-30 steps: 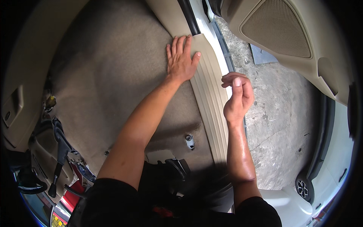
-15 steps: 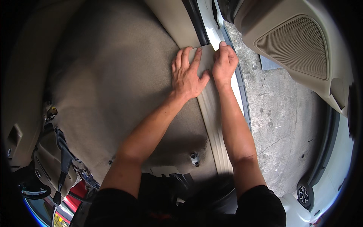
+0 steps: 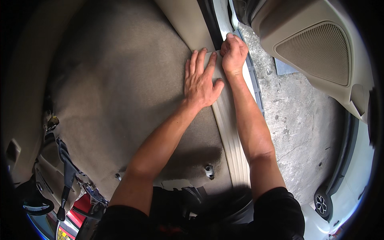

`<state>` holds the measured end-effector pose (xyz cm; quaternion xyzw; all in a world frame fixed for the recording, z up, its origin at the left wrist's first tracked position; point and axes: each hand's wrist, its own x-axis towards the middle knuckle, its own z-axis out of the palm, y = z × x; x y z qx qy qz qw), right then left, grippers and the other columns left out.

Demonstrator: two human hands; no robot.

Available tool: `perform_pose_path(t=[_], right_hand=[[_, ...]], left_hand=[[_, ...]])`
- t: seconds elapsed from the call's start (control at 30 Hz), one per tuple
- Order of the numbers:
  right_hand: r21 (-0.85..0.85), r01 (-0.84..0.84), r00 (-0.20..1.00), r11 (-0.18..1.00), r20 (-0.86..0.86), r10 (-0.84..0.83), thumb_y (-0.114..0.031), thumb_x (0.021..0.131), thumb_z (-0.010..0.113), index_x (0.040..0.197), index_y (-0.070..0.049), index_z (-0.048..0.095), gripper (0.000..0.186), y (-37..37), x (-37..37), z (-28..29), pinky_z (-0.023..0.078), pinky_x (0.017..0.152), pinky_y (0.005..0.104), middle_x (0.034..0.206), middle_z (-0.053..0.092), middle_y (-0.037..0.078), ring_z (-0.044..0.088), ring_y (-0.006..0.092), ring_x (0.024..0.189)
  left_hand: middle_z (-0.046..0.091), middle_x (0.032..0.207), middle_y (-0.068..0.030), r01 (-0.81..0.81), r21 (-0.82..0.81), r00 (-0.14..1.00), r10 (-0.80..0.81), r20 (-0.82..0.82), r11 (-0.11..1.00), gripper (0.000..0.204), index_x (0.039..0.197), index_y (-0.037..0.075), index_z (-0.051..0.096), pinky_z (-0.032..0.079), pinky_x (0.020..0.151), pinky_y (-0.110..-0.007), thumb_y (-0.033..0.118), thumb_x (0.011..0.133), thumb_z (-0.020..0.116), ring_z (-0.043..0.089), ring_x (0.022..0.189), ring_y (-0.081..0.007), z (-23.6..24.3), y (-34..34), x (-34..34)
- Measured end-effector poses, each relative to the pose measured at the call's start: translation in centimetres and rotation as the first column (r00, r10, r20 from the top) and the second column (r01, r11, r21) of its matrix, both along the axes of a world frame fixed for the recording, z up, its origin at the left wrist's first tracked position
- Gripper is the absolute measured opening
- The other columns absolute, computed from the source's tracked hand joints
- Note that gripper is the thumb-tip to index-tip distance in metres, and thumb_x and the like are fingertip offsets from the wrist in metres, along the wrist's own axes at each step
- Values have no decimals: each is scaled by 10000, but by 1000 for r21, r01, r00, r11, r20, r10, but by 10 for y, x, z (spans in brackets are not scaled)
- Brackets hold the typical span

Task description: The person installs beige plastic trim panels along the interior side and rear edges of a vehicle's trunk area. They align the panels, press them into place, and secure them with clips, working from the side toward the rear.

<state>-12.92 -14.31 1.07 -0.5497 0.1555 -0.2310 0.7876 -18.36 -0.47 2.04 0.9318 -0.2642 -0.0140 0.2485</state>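
Observation:
A long beige sill trim [image 3: 232, 138] with lengthwise ribs runs along the door opening of a car, beside the brown floor carpet [image 3: 140, 92]. My left hand [image 3: 200, 82] is open, its fingers spread across the far part of the trim and the carpet edge. Just right of it, my right hand [image 3: 235, 56] is closed in a fist over the trim's outer edge at its far end, thumb uppermost. Nothing shows in the fist, though its underside is hidden. A black door seal [image 3: 211, 24] comes down to the trim beside this fist.
At the right stands the open door with its beige panel and speaker grille [image 3: 316, 54], above concrete ground [image 3: 292, 120]. A metal fitting [image 3: 209, 171] sticks up through the carpet near me. A lever [image 3: 68, 176] and exposed wiring lie at the lower left.
My right fist has shifted farther away and slightly left, toward the door seal. My left hand stays flat in nearly the same place. The whole view has shifted slightly.

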Motion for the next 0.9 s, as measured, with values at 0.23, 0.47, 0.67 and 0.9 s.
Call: perform_pose_path(t=[0.23,0.47,0.67,0.9], right_hand=[[40,-74,996,996,-48,76,-256,1003,613,668,-121,420,409,-7,-7,17,257,480,277,591,380,-27,334,92,519],[110,-244,968,964,80,236,-243,984,615,649,-68,486,400,19,-14,20,295,502,282,587,439,-18,369,92,523],[167,-303,953,938,27,303,-218,982,607,658,-80,484,373,25,-4,18,284,485,275,588,430,-20,365,87,514],[68,-399,818,914,476,322,-283,1034,455,660,-150,271,438,-4,14,105,235,554,318,592,273,-5,249,145,544]], left_hand=[[404,1610,-259,-92,-14,996,92,-20,996,989,1585,-49,337,191,1263,-584,503,883,764,251,1574,-385,0,19,-27],[511,1516,-245,-72,-113,989,85,119,991,866,1438,-93,529,324,1210,-557,427,818,838,365,1473,-459,-4,23,-29],[538,1483,-234,-74,-157,988,93,120,985,868,1441,-84,527,331,1205,-567,406,798,841,413,1441,-433,-10,31,-28],[640,1305,-148,-163,-490,978,205,33,857,588,1276,41,553,442,1058,-496,217,785,826,556,1230,-343,-18,34,-35]])
